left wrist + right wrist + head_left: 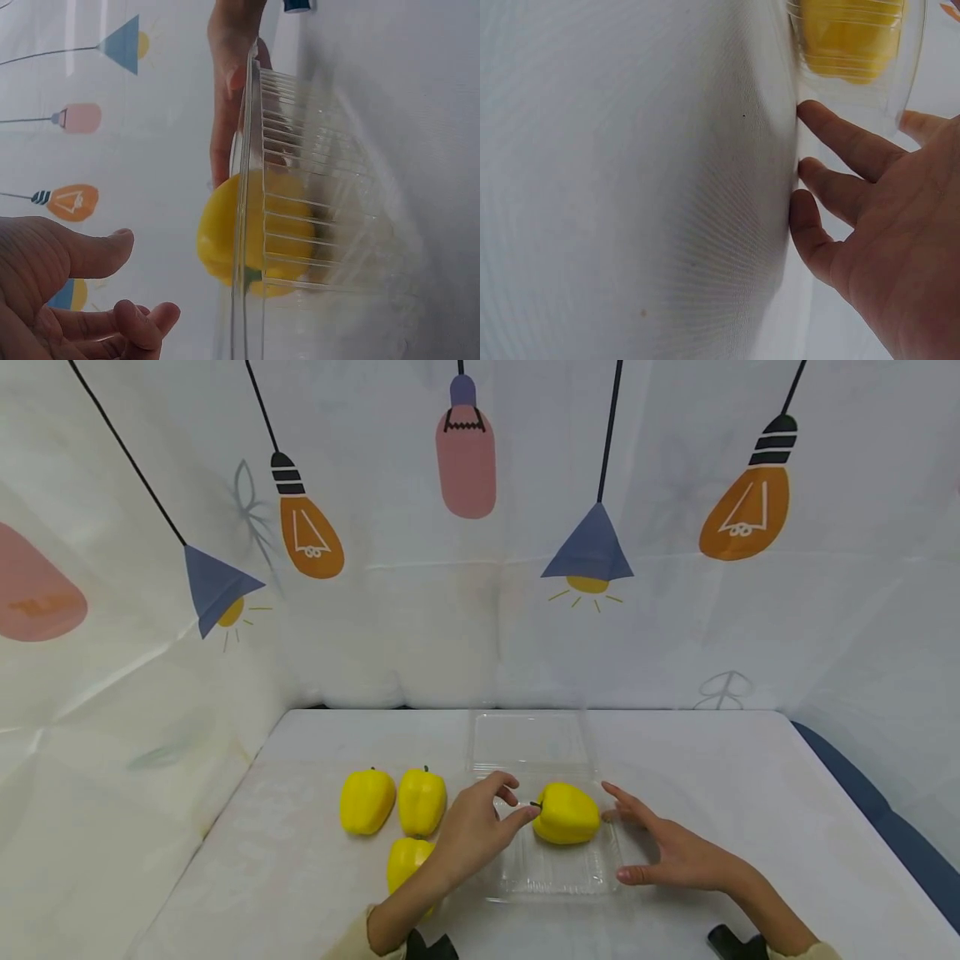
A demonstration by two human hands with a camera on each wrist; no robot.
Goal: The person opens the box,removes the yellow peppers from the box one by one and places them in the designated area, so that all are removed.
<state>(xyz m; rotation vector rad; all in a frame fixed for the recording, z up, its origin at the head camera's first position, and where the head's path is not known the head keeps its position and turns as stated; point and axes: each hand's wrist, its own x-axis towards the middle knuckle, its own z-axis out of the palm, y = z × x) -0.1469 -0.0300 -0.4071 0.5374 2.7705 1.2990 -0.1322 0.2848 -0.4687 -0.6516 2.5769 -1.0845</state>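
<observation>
A yellow bell pepper (567, 817) lies on its side in a clear plastic container (558, 877), its stem pointing left. The container's see-through lid (532, 742) is folded back, away from me. My left hand (480, 827) hovers over the container's left side, thumb close to the stem. In the left wrist view that hand (67, 292) is apart from the pepper, fingers loosely bent around nothing. On the right, my right hand (678, 853) spreads its fingers beside the container wall. The right wrist view shows its fingers (847, 135) low by the tabletop; whether they touch the container is unclear.
Two more yellow bell peppers, one at the left (367, 802) and one beside it (422, 802), stand on the white table (285, 877). A third pepper (407, 860) is partly hidden behind my left forearm. A white curtain (420, 635) printed with lamps hangs behind.
</observation>
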